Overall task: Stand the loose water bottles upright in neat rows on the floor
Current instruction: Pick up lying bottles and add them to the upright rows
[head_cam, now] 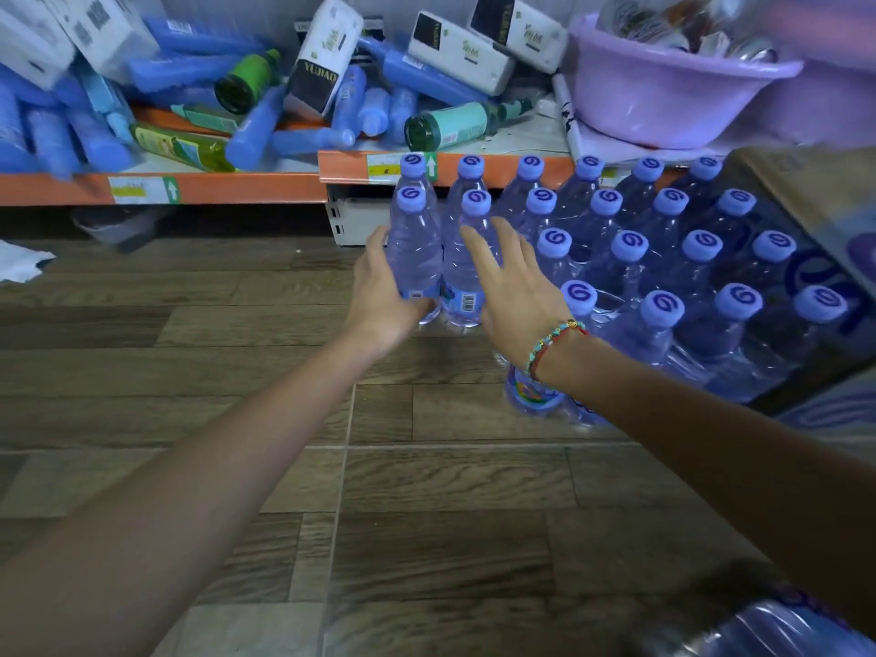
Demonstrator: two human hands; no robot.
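Clear water bottles with purple caps stand upright in rows (663, 258) on the wood-look floor, right of centre. The leftmost front bottle (415, 248) stands beside its neighbour (467, 267). My left hand (384, 291) cups the lower left side of the leftmost bottle, fingers wrapped round its base. My right hand (514, 286) is spread flat, fingers apart, against the right side of the neighbouring bottle; whether it touches is unclear. A loose bottle (777, 628) lies at the bottom right corner.
A low orange-edged shelf (213, 187) behind holds a jumble of blue bottles, green glass bottles and tissue packs. A purple basin (663, 97) sits at the back right. A cardboard box (806, 192) borders the rows on the right. Bare floor (237, 395) stretches left.
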